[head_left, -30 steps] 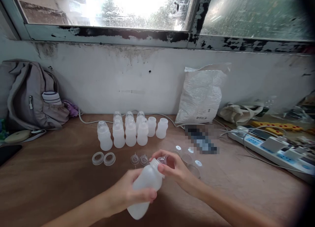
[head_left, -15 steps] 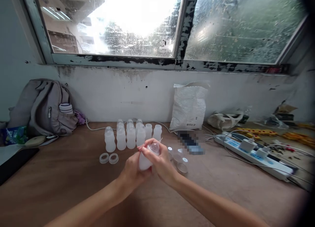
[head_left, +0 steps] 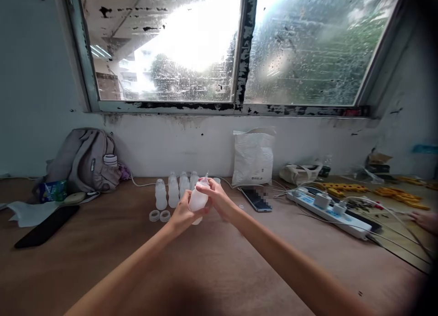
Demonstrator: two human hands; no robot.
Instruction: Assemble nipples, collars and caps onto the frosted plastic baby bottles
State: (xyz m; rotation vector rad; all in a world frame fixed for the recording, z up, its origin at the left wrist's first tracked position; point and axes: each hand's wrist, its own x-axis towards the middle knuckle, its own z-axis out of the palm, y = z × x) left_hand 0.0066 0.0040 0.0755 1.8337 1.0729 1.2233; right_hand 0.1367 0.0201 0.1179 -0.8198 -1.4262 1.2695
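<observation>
A translucent white baby bottle (head_left: 197, 201) is held tilted in both hands above the table. My left hand (head_left: 185, 212) wraps round its body. With its fingers, my right hand (head_left: 218, 198) grips the bottle's top, where a narrow pointed tip sticks up. Several more bottles (head_left: 160, 195) stand upright in a group behind and to the left; my hands hide some of them. Two clear rings (head_left: 159, 216) lie flat in front of that group. Below the held bottle, a pale piece shows that I cannot make out. A small clear disc (head_left: 241, 207) lies right of my right hand.
A phone (head_left: 256, 199) lies before a white plastic package (head_left: 253, 158) at the wall. A power strip (head_left: 328, 215) with cables stretches across the right. At far left are a grey backpack (head_left: 82, 158) and a black flat object (head_left: 48, 225). Another person's hand (head_left: 424, 220) shows at the right edge.
My view has tilted upward and shifted. Both hands still hold the bottle; the right fingers have moved from round the clear dome to the bottle's top. Fewer discs show right of my hands.
</observation>
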